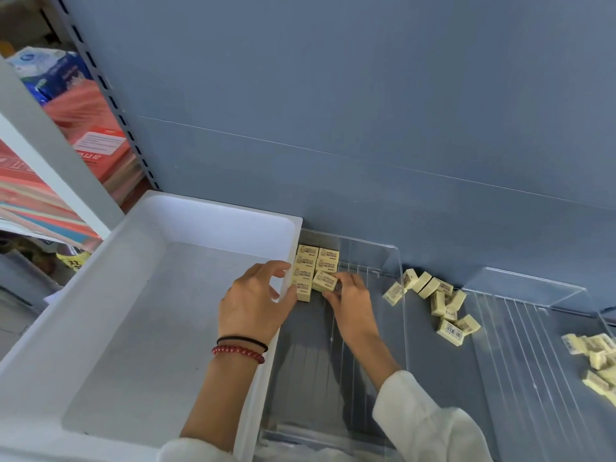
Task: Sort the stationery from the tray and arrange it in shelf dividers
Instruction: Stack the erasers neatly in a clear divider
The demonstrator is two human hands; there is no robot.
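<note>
Several cream erasers [316, 258] lie in two neat rows at the back of a clear shelf divider [396, 295]. My right hand [353, 301] pinches one tilted cream eraser [325, 281] at the front of the right row. My left hand [256, 301] hangs over the right wall of the white tray [110, 295], thumb against the front eraser of the left row [304, 290], fingers loosely curled and holding nothing. The tray's floor is bare.
Loose erasers [436, 295] lie scattered on the shelf floor right of the divider wall, and another heap [596, 355] lies at the far right behind a second clear divider [533, 285]. A grey-blue back panel [333, 95] closes the shelf. Red packets [96, 135] are stacked at left.
</note>
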